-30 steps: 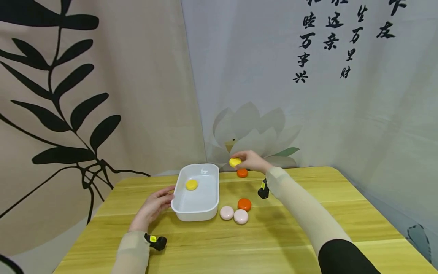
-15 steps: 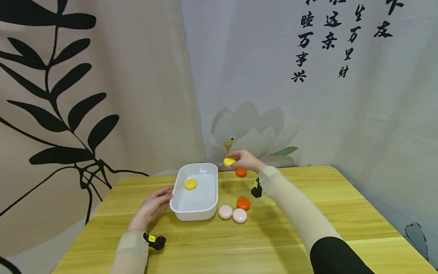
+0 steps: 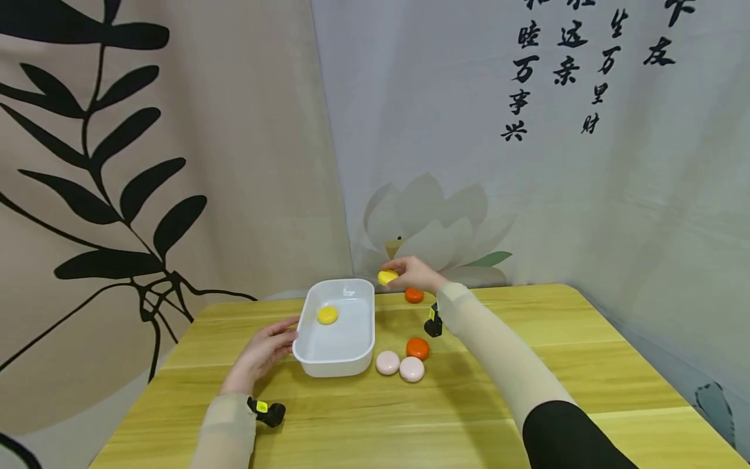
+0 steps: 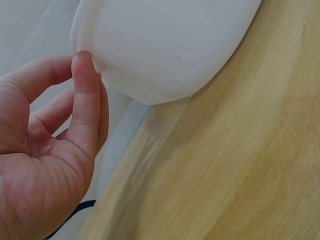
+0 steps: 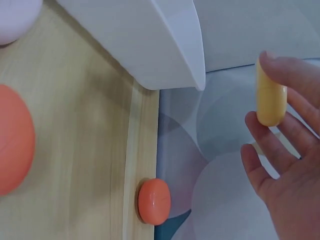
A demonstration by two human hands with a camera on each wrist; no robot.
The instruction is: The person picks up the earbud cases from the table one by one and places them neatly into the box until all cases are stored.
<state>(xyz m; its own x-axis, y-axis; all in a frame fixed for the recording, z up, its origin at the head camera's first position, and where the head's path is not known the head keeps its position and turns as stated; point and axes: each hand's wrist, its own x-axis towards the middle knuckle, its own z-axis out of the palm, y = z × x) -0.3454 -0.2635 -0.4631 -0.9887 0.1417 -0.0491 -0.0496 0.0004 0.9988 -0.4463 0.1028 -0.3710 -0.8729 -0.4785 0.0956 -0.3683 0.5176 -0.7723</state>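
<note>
Now, right hand point(image 3: 413, 273): thumb and fingertips are pinching a glossy yellow disc with rounded edges point(image 5: 271, 95), holding it in the air off the far right corner of the white rectangular tub with rounded corners point(image 3: 346, 345), apart from it.
Left hand point(image 3: 263, 353): bent fingertips are pinching the rim of the tub at its left side.
Inside the tub: 1 flat round yellow piece point(image 3: 327, 315) is lying on the bottom, left of the middle.
Orange discs: 1 glossy far orange disc point(image 3: 414, 296) is resting right of the tub's far right corner; 1 glossy near orange disc point(image 3: 418, 348) is lying right of its near half.
Pink discs: 2 pale pink glossy discs point(image 3: 412, 369) are sitting side by side, right of the tub's near right corner.
Table: a wood-grain tabletop point(image 3: 498, 423) is supporting the tub.
Backdrop: a pale printed cloth point(image 3: 439, 98) is hanging behind the tub, showing black leaves, a grey lotus and dark characters.
</note>
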